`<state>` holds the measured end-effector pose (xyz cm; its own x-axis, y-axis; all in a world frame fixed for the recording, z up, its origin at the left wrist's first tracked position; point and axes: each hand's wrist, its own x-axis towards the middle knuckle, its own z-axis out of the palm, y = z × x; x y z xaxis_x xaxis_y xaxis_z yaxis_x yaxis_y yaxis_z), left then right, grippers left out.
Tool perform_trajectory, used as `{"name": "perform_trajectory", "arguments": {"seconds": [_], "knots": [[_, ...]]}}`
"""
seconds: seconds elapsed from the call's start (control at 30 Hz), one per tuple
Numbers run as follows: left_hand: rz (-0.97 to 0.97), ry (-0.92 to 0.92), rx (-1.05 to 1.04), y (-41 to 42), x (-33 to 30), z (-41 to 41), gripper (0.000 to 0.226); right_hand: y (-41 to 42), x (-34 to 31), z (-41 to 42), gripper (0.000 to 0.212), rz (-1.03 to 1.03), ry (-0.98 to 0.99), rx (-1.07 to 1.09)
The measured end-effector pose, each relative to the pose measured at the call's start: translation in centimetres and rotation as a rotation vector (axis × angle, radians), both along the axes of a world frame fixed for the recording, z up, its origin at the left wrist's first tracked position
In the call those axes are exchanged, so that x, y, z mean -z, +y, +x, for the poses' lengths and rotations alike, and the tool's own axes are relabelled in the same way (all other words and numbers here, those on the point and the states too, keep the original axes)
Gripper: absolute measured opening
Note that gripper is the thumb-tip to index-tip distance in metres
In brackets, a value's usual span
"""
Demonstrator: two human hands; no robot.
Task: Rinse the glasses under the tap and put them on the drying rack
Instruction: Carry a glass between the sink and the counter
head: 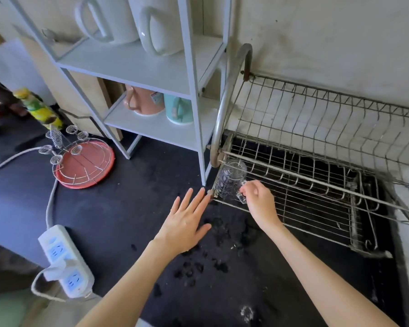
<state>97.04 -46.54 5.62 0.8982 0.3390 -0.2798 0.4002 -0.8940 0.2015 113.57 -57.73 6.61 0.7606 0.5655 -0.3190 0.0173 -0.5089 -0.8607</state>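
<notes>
A clear glass mug (230, 179) stands upside down at the left front corner of the metal wire drying rack (316, 192). My right hand (257, 199) pinches the mug's handle from the right. My left hand (187, 218) hovers flat with its fingers spread, just left of the rack's corner, its fingertips close to the rack frame. No tap is in view.
A white shelf unit (151, 74) with white jugs and pink and teal cups stands behind. A red tray with a wire cup holder (85, 161) sits at the left. A white power strip (64, 258) lies near the front left. Water drops dot the dark counter (118, 215).
</notes>
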Motion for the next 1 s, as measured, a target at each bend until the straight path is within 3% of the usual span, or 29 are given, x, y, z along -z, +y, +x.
{"name": "perform_trajectory", "arguments": {"seconds": [0.07,0.23,0.4,0.77,1.0], "knots": [[-0.002,-0.041,-0.051,-0.7,-0.9,-1.2,0.069,-0.8,-0.3,-0.8,0.028,-0.064,-0.157,-0.087],[0.029,-0.093,-0.155,-2.0,-2.1,-6.4,0.081,-2.8,-1.2,-4.6,0.06,-0.254,-0.534,-0.298],[0.142,-0.206,-0.273,-3.8,-3.2,-14.3,0.064,-3.3,-2.2,-10.9,0.059,-0.224,-0.817,-0.467],[0.178,-0.231,-0.682,-12.1,-3.3,-36.6,0.066,-4.1,-2.9,-32.8,0.061,-0.023,-0.895,-0.989],[0.224,-0.221,-1.011,-13.6,-4.7,-49.0,0.064,0.8,-4.1,-45.1,0.062,0.15,-0.88,-1.251]]}}
